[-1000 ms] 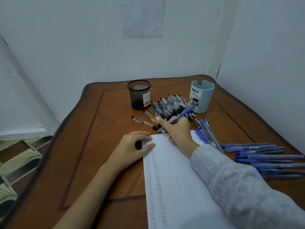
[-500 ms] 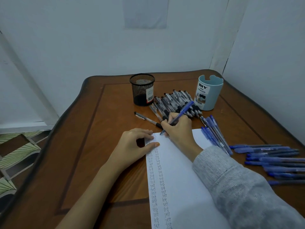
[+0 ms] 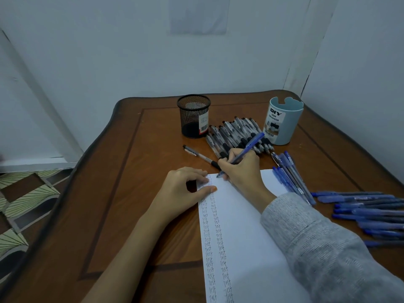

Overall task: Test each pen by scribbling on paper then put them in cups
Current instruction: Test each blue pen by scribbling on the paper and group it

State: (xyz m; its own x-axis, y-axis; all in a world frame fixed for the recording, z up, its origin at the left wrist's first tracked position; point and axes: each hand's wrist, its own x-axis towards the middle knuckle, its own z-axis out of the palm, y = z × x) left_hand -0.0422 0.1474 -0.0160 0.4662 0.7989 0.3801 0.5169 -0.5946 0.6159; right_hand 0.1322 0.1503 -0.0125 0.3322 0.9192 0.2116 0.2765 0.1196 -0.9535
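**A:** Where was the pen under test?

**B:** The blue pen [image 3: 247, 149] was pinched in the right hand [image 3: 240, 169], whose fingers [image 3: 227, 159] curled round its lower barrel. Its tip was at the top edge of the paper [image 3: 240, 226], near the middle of the table [image 3: 131, 171].

**A:** And the other hand?

**B:** The left hand [image 3: 181, 191] pressed on the sheet's top left corner with thumb and fingertips and gripped nothing.

**A:** What could have gone wrong?

**B:** With the tip so near the sheet's edge, a long stroke would probably have marked the wood. Had the left hand eased off, the paper might have slid. The right hand was also close to a loose black pen [image 3: 196, 153] and the pile of black pens [image 3: 234, 134]. A careless lift could have scattered them. No pen stuck out of the mesh cup [image 3: 193, 115] or the pale blue cup [image 3: 284, 123] at the far edge.
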